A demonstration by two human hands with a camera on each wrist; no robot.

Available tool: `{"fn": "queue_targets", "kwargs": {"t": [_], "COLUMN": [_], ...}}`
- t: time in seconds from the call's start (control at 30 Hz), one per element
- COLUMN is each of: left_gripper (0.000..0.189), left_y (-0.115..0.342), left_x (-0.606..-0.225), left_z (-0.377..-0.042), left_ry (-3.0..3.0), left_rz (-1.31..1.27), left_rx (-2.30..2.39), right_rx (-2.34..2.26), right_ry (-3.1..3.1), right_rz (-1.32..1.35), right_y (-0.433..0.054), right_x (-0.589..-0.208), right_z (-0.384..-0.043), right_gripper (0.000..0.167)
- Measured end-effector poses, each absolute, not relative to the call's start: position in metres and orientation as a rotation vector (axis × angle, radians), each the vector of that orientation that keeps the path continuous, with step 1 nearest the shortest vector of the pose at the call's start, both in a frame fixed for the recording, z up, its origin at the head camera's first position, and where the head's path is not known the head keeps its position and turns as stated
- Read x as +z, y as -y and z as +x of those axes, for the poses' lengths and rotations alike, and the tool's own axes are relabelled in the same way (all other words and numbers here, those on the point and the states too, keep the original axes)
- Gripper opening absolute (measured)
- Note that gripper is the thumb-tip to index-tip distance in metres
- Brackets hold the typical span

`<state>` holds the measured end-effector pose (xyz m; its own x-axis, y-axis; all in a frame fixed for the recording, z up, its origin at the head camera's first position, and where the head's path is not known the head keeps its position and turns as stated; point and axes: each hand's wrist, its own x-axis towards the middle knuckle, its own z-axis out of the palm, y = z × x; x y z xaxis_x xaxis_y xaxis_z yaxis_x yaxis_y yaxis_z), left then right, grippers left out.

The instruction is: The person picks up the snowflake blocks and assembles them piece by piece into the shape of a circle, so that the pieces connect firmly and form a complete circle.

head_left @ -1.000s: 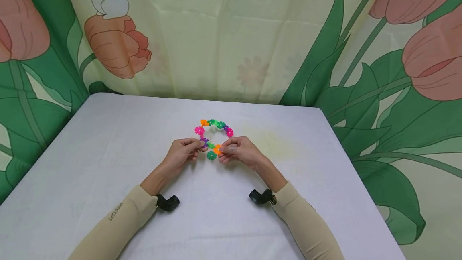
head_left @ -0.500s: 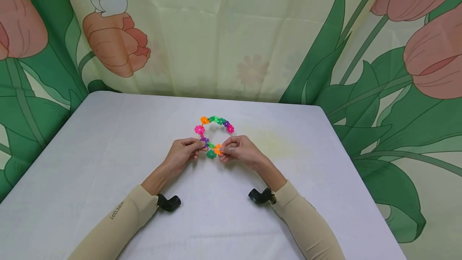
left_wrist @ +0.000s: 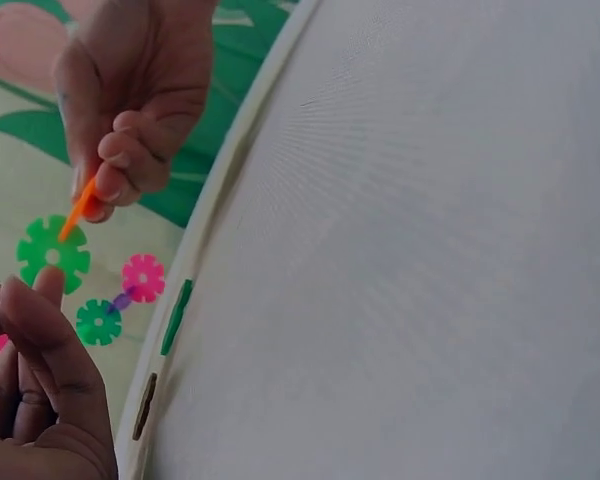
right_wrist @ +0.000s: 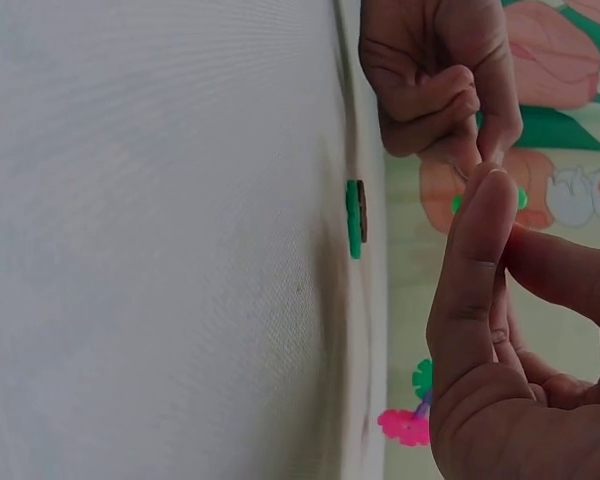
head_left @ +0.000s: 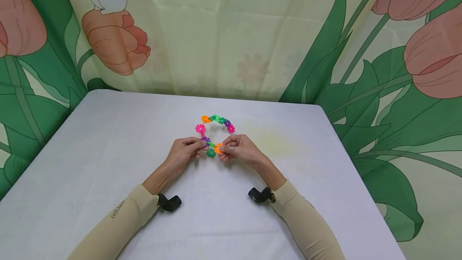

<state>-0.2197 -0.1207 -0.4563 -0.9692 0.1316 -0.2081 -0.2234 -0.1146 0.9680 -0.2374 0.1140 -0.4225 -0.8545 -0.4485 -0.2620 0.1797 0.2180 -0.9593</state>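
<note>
A ring-shaped chain of slotted plastic snowflake discs, in orange, green, purple and pink, is held up between both hands over the table. My left hand [head_left: 185,151] pinches it at a purple disc [head_left: 206,141] between thumb and fingers. With thumb and forefinger, my right hand [head_left: 243,151] grips an orange disc [head_left: 218,148]. A light green disc [left_wrist: 52,256] joins these two held parts, slotted onto the orange one. Beyond my right fingers hangs a pink disc [head_left: 231,128], linked to a purple and a green disc [left_wrist: 100,322].
A loose dark green disc [head_left: 211,153] lies on the white tablecloth [head_left: 216,212] below the hands. Beside it, a brown disc [left_wrist: 145,406] shows in the left wrist view. Behind the table hangs a printed curtain [head_left: 223,43] with tulips and a rabbit.
The head view has shifted slightly, and the far side of the chain sits a touch further up and right in it. Both hands keep the same hold.
</note>
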Motion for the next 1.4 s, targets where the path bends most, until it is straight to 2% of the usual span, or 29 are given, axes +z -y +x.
{"fn": "queue_targets", "kwargs": {"t": [0.37, 0.7, 0.93, 1.1, 1.2, 1.33, 1.4], "left_gripper": [0.025, 0.012, 0.025, 0.022, 0.021, 0.023, 0.025], "left_y": [0.122, 0.12, 0.118, 0.117, 0.116, 0.117, 0.118], "left_x": [-0.453, -0.454, -0.452, -0.453, -0.454, -0.454, -0.453], "left_z": [-0.22, -0.217, -0.213, -0.213, -0.214, -0.215, -0.215], "left_ry": [-1.822, -1.756, -1.752, -1.755, -1.767, -1.792, -1.803], "left_rz": [-0.092, 0.029, 0.089, 0.072, 0.042, -0.016, -0.031], "left_rx": [2.18, 2.108, 2.058, 2.069, 2.09, 2.122, 2.129], "right_rx": [-1.703, -1.793, -1.78, -1.766, -1.733, -1.635, -1.523], "right_ry": [-2.016, -2.006, -2.048, -2.096, -2.14, -2.233, -2.322], "right_rz": [-0.222, -0.208, -0.228, -0.267, -0.303, -0.356, -0.384], "right_y": [-0.112, -0.105, -0.102, -0.101, -0.1, -0.1, -0.1], "right_x": [-0.421, -0.426, -0.427, -0.426, -0.427, -0.431, -0.434], "right_z": [-0.238, -0.234, -0.232, -0.229, -0.23, -0.234, -0.236], "right_gripper": [0.015, 0.014, 0.013, 0.012, 0.017, 0.037, 0.036]}}
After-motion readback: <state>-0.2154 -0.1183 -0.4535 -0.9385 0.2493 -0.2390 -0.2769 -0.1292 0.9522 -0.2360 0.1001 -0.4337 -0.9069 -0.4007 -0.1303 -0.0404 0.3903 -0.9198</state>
